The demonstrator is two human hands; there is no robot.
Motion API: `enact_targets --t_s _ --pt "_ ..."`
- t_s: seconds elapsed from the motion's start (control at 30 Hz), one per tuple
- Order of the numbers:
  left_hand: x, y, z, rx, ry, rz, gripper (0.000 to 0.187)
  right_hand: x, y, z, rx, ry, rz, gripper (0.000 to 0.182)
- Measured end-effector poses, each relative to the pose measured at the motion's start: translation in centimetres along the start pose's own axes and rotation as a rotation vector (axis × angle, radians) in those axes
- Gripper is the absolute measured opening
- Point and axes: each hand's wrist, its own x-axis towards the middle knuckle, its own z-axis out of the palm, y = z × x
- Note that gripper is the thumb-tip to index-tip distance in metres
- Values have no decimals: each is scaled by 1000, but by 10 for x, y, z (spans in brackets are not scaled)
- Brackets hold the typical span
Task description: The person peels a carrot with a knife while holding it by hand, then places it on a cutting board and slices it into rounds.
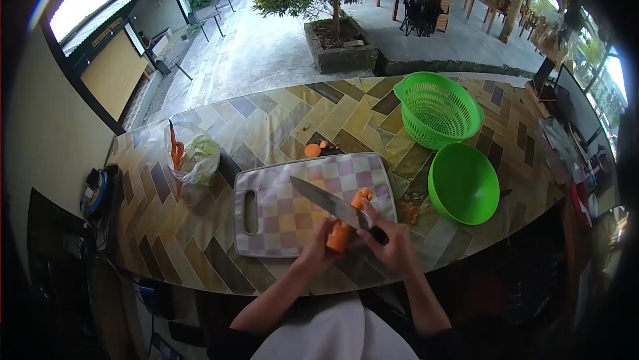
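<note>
My left hand (318, 249) is closed around a thick carrot (337, 238) at the near edge of the checkered cutting board (273, 177). In my right hand (391, 241) is the handle of a large kitchen knife (326, 198). Its blade points up and to the left, lying across the carrot just beyond my left fingers. More orange carrot (362, 197) shows on the far side of the blade; whether it is joined to the held part is hidden. Cut carrot pieces (313, 150) lie on the table past the board's far edge.
A green colander (436, 110) and a green bowl (464, 183) stand to the right, with carrot scraps (414, 212) beside the board. On the left, a clear plastic bag (200, 170) holds carrots and a pale green vegetable. The table (186, 227) has a herringbone pattern.
</note>
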Motion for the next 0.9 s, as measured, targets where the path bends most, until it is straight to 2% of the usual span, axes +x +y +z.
enact_targets --t_s 0.27,0.37,0.47,0.57,0.67,0.77,0.8,0.87,0.9 --pt "-2 3 10 19 -48 23 42 4 13 11 -63 160 -201 51" --pt "-1 4 3 73 -99 8 49 4 9 12 -97 166 -142 50" --pt "-9 9 16 110 -86 40 51 7 17 15 -22 281 -173 48" --pt "-11 13 20 123 -57 11 53 2 4 4 52 243 -69 47" --pt "-4 12 6 72 -145 31 54 -4 10 -8 212 162 113 43" --pt "-2 10 8 55 -168 51 53 -9 20 -24 172 182 162 39" --pt "-3 10 10 35 -163 47 52 -8 26 -24 189 275 147 34" --pt "-5 12 15 -2 -152 39 51 -10 31 -35 73 281 268 34" --pt "-5 12 13 -3 -219 52 51 -10 31 -39 16 285 328 36"
